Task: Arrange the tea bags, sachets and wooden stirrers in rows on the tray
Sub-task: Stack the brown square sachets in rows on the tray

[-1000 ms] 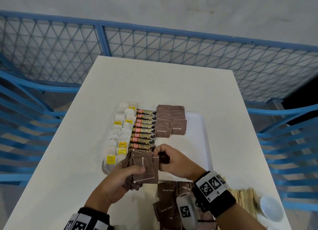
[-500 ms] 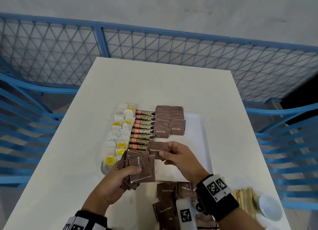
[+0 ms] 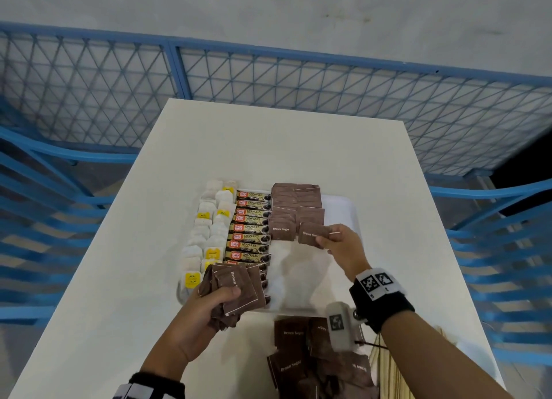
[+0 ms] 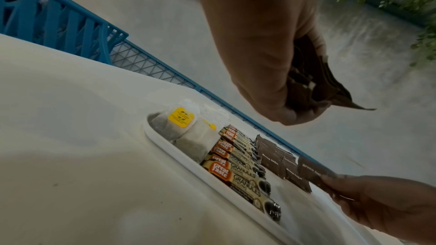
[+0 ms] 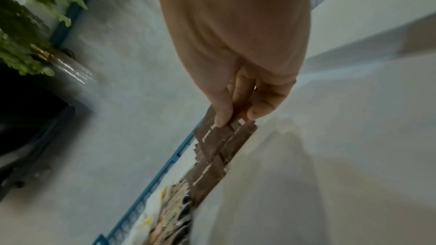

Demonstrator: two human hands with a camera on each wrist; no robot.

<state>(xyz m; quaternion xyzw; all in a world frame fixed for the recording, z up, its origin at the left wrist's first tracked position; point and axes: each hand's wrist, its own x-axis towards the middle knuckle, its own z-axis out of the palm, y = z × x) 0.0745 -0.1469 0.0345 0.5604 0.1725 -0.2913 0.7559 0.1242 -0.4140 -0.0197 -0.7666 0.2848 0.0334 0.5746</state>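
Observation:
A white tray [image 3: 343, 216] holds a column of tea bags [image 3: 209, 234] with yellow tags, a column of coffee granule sachets [image 3: 249, 228] and two columns of brown sugar sachets [image 3: 295, 207]. My right hand [image 3: 339, 243] pinches one brown sugar sachet [image 3: 310, 234] at the near end of the right brown column, low over the tray. Over the tray's near left corner, my left hand [image 3: 209, 306] grips a fanned bunch of brown sugar sachets [image 3: 239, 288]. In the left wrist view that bunch [image 4: 313, 85] hangs above the tray rim [image 4: 179, 154].
Loose brown sugar sachets [image 3: 301, 363] lie on the white table [image 3: 283, 148] in front of the tray. Wooden stirrers [image 3: 385, 368] lie at the near right. Blue chairs [image 3: 44, 219] flank the table; a blue mesh fence [image 3: 268, 79] runs behind it.
My right hand took one sachet from the left hand's bunch and carried it forward and right to the end of the right brown column. The left hand stayed put.

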